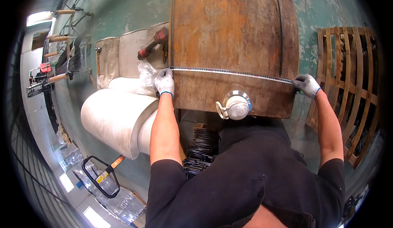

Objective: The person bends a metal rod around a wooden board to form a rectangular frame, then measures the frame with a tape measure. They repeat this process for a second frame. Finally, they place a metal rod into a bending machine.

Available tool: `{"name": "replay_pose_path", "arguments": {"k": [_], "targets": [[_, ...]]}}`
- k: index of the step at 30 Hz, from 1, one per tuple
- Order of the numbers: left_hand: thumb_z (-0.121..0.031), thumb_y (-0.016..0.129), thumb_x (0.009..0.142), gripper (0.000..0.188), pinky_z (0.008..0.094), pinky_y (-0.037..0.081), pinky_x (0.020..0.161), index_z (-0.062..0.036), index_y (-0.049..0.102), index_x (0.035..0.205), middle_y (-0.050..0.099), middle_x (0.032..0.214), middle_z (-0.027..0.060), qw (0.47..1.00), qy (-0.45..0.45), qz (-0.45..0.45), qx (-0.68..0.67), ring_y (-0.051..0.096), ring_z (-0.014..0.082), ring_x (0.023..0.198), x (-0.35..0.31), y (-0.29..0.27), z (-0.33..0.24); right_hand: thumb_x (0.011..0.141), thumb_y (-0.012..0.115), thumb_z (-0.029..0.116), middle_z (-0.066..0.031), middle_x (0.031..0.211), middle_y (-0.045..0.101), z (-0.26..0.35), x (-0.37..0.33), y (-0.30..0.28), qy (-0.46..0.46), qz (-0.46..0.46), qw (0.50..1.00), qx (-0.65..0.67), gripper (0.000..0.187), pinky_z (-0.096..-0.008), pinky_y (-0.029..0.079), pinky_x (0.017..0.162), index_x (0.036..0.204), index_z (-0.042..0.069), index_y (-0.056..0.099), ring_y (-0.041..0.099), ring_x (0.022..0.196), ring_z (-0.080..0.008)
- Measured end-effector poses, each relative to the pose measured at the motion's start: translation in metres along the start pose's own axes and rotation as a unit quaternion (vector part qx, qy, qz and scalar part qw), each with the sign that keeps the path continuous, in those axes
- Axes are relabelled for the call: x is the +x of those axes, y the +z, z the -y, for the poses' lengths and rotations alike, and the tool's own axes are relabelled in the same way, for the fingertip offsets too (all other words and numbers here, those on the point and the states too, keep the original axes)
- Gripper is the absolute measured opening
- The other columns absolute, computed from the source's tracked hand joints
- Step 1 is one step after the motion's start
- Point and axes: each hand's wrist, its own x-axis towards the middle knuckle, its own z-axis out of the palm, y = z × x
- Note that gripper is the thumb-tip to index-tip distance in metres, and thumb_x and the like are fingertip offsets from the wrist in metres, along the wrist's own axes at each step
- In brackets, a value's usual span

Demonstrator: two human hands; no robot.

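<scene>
A white tape measure (233,72) is stretched across the wooden tabletop (229,27), from the left edge to the right edge. My left hand (165,82), in a white and grey glove, is closed on the tape's end at the table's left edge. At the right edge my gloved right hand (306,85) is closed round the other end, where the tape's case is mostly hidden by the fingers. Nearer to me, below the tape, stands a clear bottle with a white lid and carry loop (237,106). Two thin dark strips (280,31) run lengthwise along the table.
Left of the table are large white rolls (116,117), a red and black power tool (153,43) on beige padding, and crumpled clear plastic (146,73). Wooden pallets (348,80) stand at right. A pallet jack handle (100,177) is at lower left; black metal parts (200,146) sit beneath the table.
</scene>
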Motion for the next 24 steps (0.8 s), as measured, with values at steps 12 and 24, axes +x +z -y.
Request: {"name": "replay_pose_path", "arguments": {"k": [12, 24], "targets": [[-0.036, 0.075, 0.104, 0.037, 0.0497, 0.055, 0.095, -0.0002, 0.081, 0.107, 0.081, 0.103, 0.0214, 0.97, 0.073, -0.025, 0.229, 0.073, 0.0353, 0.097, 0.011, 0.005, -0.017, 0.108, 0.075, 0.03, -0.0122, 0.088, 0.079, 0.012, 0.012, -0.013, 0.014, 0.009, 0.997, -0.074, 0.028, -0.0411, 0.058, 0.079, 0.109, 0.003, 0.082, 0.07, 0.08, -0.0195], [-0.04, 0.075, 0.104, 0.043, 0.0467, 0.055, 0.093, 0.0035, 0.077, 0.105, 0.079, 0.1, 0.0186, 0.978, -0.011, 0.034, 0.205, 0.071, 0.0333, 0.094, 0.062, 0.003, 0.027, 0.103, 0.073, 0.047, -0.0203, 0.095, 0.081, 0.019, 0.018, -0.016, 0.028, 0.009, 0.992, -0.125, 0.045, -0.0472, 0.059, 0.089, 0.102, 0.003, 0.084, 0.077, 0.091, -0.0359]]}}
